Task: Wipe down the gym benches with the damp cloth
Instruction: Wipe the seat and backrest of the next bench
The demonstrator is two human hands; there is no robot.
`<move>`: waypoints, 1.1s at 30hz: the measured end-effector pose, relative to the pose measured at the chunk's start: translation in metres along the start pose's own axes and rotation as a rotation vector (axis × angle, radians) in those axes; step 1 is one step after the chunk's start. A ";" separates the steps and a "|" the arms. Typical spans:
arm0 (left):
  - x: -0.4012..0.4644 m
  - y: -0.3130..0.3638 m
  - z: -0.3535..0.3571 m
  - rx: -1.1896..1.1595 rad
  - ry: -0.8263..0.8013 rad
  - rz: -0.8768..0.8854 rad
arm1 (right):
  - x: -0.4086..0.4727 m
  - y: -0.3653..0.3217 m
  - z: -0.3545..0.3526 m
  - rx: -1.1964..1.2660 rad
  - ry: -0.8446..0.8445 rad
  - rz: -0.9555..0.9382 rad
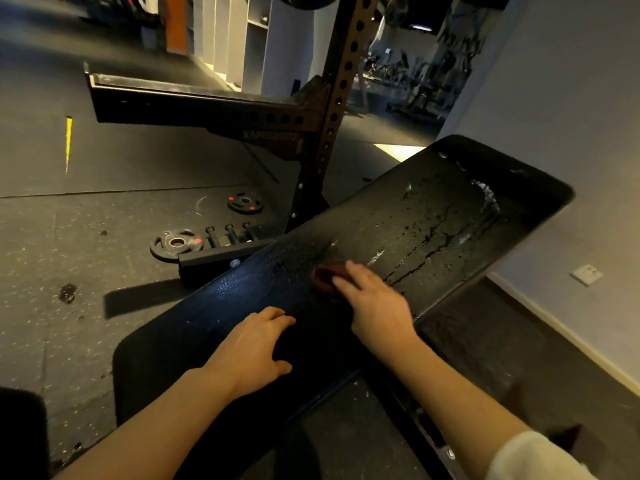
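Bench pad (346, 237), cracked far right: right hand (375, 306) presses red cloth (325, 273) flat-fingered, left hand (252, 348) rests open; cloth may snag cracks.

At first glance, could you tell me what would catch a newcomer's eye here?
The long black bench pad runs diagonally across the middle, cracked and streaked with wet marks toward its far end. On it the right hand presses a dark red cloth, while the left hand rests on the near part. Left of the bench, weight plates lie on the floor beside a rack upright.
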State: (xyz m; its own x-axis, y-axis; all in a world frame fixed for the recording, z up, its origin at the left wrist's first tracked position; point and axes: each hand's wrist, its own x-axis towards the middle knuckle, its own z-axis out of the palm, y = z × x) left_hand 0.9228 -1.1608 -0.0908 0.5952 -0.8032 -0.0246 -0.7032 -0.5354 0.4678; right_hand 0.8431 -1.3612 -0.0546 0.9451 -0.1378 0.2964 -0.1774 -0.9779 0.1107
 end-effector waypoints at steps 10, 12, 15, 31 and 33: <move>0.045 0.035 -0.006 -0.013 0.050 0.084 | -0.015 -0.002 -0.003 0.024 -0.137 -0.102; 0.051 0.037 -0.009 0.005 0.029 0.097 | -0.002 0.023 -0.012 0.007 -0.059 0.002; 0.059 0.035 -0.016 0.016 0.013 0.089 | 0.017 0.054 -0.026 -0.017 0.055 0.265; 0.072 0.009 -0.010 0.000 0.004 -0.057 | 0.058 0.051 -0.024 -0.006 -0.025 0.248; 0.073 0.009 -0.008 0.008 0.023 -0.066 | 0.056 0.024 -0.011 0.033 -0.047 0.186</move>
State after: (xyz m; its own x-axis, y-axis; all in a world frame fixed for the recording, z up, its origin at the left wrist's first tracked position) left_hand 0.9626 -1.2220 -0.0811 0.6487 -0.7602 -0.0348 -0.6654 -0.5888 0.4588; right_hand 0.8884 -1.3904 -0.0248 0.9088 -0.3231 0.2640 -0.3417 -0.9394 0.0265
